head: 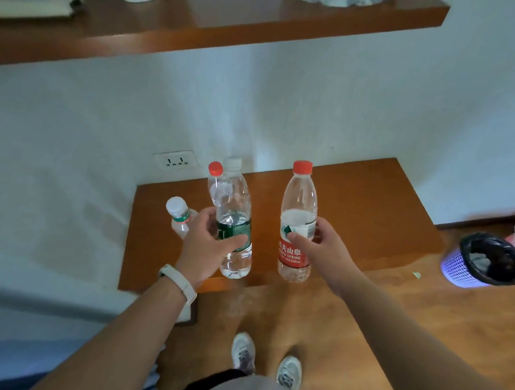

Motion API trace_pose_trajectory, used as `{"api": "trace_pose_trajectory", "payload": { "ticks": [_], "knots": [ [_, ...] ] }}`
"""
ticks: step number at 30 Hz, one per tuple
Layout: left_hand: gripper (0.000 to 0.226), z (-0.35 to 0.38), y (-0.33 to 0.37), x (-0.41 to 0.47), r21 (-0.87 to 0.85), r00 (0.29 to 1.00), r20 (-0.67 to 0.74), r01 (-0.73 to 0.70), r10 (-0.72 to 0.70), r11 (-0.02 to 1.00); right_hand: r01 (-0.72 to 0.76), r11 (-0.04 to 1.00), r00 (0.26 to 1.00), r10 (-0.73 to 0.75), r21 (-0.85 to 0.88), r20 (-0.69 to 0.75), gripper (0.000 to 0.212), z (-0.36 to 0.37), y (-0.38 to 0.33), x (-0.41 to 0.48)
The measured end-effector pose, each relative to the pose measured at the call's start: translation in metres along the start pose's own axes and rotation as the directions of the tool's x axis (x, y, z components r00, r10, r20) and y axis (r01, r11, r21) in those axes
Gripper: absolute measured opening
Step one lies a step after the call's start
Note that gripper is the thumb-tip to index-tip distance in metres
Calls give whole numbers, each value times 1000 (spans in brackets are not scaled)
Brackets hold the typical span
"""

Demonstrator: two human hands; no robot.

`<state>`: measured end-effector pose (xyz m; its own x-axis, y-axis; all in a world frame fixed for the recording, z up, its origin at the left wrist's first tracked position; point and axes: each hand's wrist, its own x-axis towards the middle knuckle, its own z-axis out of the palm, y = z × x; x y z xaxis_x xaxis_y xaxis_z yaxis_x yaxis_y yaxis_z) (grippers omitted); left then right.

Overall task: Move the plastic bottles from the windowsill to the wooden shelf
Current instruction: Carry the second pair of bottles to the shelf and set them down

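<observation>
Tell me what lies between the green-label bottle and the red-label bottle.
Head view: only bare wooden surface shows between the green-label bottle and the red-label bottle; nothing stands there.

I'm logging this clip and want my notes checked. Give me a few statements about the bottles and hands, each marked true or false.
1. The left hand grips the green-labelled bottle. True.
2. The red-labelled bottle in the right hand has a white cap. False: its cap is red.
3. Four bottles are near the low wooden surface. True: two more, a small white-capped bottle and a red-capped one, are behind the left hand.
4. The waste basket sits on the upper wooden shelf. False: it is on the floor, right.
</observation>
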<state>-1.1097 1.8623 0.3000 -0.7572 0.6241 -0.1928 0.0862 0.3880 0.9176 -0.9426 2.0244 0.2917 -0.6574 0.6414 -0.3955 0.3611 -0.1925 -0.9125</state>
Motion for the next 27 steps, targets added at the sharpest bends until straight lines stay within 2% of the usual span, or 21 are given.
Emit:
{"api": "trace_pose_trajectory", "payload": {
  "ticks": [6, 12, 15, 19, 23, 27],
  "knots": [
    [80, 0, -18, 46, 15, 998, 60, 36, -37, 999, -13, 997, 999, 9, -71, -44, 57, 9, -1, 34],
    [69, 9, -33, 82, 5, 987, 157, -18, 17, 1000, -9, 985, 996, -6, -174, -86, 60, 17, 4, 63],
    [71, 11, -42, 90, 30, 989, 144, -26, 21, 999, -2, 979, 995, -18, -206, -96, 62, 21, 6, 76],
    [72, 11, -50, 96, 92, 978, 208, -41, 21, 995, -6, 955, 997, -17, -298, -74, 62, 28, 13, 93],
    [76, 15, -61, 97, 101, 986, 163, -31, 14, 994, 10, 938, 999, -26, -346, -41, 64, 33, 19, 113],
    [78, 21, -71, 93, 92, 1000, 25, 2, -5, 996, 53, 909, 998, -65, -413, -15, 65, 35, 26, 127]
  ]
}}
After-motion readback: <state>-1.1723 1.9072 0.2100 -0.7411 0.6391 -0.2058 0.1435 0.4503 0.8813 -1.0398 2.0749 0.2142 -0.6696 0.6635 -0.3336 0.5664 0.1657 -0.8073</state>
